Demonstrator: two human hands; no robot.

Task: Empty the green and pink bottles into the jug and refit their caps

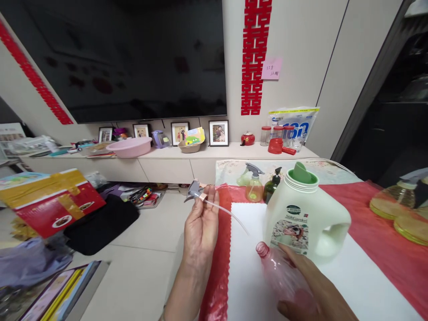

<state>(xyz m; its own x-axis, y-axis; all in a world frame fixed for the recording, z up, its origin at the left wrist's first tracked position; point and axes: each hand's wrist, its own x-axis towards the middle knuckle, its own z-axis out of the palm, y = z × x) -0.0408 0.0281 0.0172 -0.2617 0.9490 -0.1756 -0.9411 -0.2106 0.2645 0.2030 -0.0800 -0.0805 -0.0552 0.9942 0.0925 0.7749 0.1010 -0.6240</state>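
Note:
A grey spray head [194, 191] with a pinkish collar and a thin clear tube rests at the fingertips of my left hand [202, 220], palm up and fingers curled round the collar. The tube slants down to the right. My right hand [314, 285] grips a clear pink bottle [284, 276], tilted, its uncapped neck pointing up and left. Behind the bottle stands a large pale green jug [304, 218] with a green piece in its open mouth. The jug is on a white sheet [245, 272].
A yellowish spray bottle [254, 189] and a dark green pump bottle [271, 186] stand behind the jug. More yellow-liquid bottles [396, 198] are at the right, on the red cloth [364, 218]. A red box [63, 205] lies at the left.

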